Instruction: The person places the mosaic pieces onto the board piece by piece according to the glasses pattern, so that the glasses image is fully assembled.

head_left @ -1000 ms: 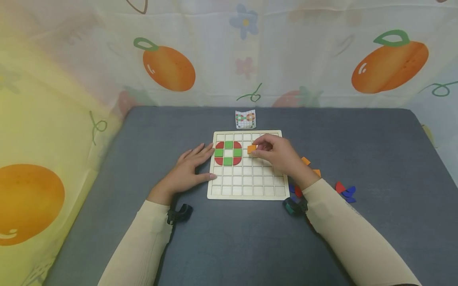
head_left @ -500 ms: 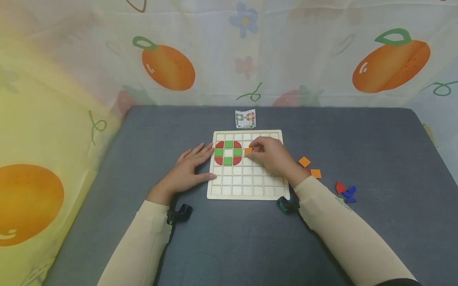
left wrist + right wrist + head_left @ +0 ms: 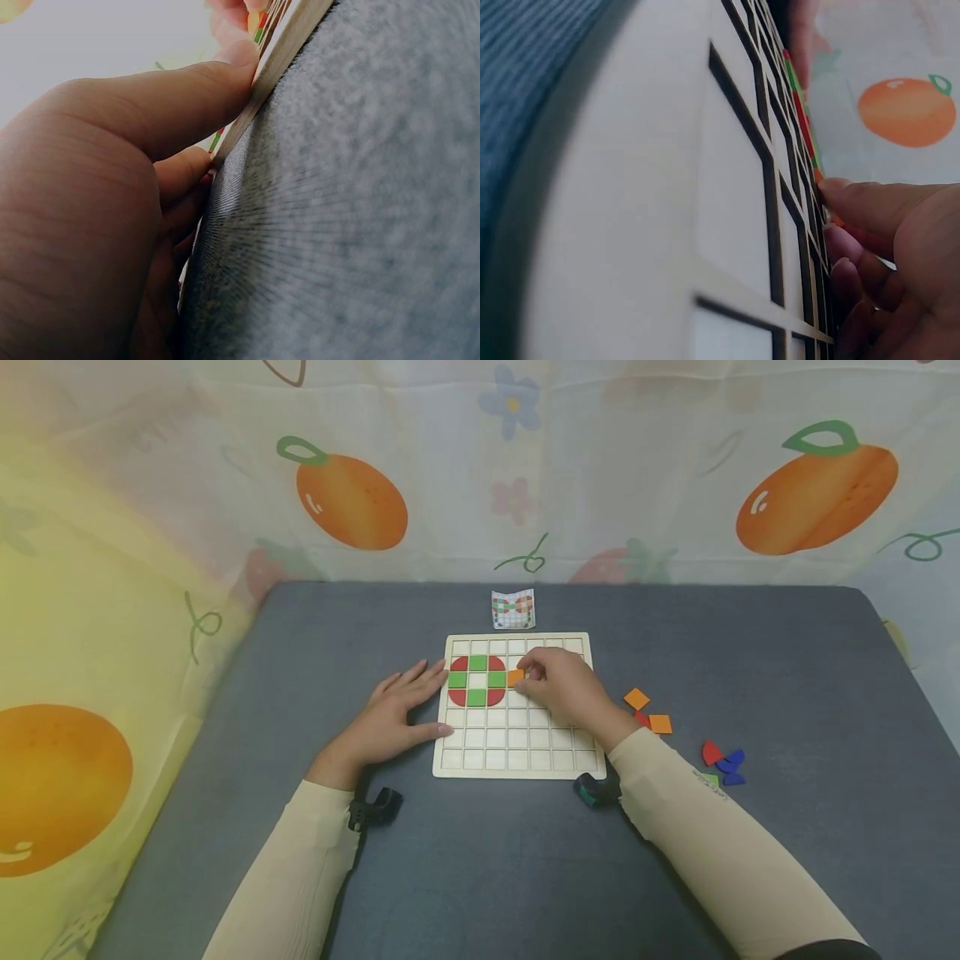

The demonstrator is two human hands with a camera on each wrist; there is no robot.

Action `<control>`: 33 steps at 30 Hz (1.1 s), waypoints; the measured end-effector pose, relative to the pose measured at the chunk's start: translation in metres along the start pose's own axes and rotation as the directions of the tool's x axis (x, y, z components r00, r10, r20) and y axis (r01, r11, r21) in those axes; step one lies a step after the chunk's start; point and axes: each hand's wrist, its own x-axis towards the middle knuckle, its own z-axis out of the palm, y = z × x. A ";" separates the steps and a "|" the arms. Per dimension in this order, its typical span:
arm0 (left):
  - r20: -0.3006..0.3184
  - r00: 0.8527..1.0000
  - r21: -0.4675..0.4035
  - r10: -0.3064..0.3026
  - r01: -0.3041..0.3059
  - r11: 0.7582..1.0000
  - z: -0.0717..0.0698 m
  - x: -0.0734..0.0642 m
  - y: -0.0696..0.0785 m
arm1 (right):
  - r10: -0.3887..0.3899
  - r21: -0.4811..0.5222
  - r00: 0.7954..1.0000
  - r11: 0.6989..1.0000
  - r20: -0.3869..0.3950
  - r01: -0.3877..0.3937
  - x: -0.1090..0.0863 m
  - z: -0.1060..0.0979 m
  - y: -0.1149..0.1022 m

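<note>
A pale wooden grid board (image 3: 519, 768) lies on the grey table. My left hand (image 3: 386, 722) rests at its left edge with fingers spread and thumb on the rim; the left wrist view shows that thumb (image 3: 195, 94) against the board's side. My right hand (image 3: 566, 687) pinches an orange square tile (image 3: 515, 678) at the cell just right of a green square tile (image 3: 497, 679). Whether the orange tile lies fully flat there I cannot tell. Red rounded corner tiles (image 3: 459, 697) and several green squares form a ring in the board's upper left.
Behind the board lies a small printed pattern card (image 3: 513, 609). To the right are loose orange squares (image 3: 660, 724), red pieces (image 3: 711, 752), blue pieces (image 3: 733, 767) and a partly covered green piece (image 3: 711, 779). A patterned cloth (image 3: 600, 460) hangs behind the table.
My right hand has moved left across the board with the orange tile, bringing it beside the green square. More loose pieces show at the right. My left hand has stayed put.
</note>
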 end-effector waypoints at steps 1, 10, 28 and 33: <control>0.000 1.000 0.002 -0.002 0.002 1.000 0.000 0.000 0.000 | 0.001 0.001 1.000 1.000 0.002 -0.001 0.000 0.000 0.000; 0.008 1.000 -0.005 -0.010 0.010 1.000 0.000 0.000 0.001 | 0.045 0.116 0.999 0.992 0.006 -0.046 -0.004 -0.003 0.003; 0.009 1.000 -0.010 -0.020 0.021 1.000 0.000 -0.001 0.001 | -0.018 0.463 1.000 0.886 0.003 0.015 -0.017 -0.027 0.010; 0.009 1.000 -0.009 -0.022 0.022 1.000 0.000 -0.001 0.000 | -0.020 0.484 1.000 0.875 -0.012 0.023 -0.025 -0.035 0.015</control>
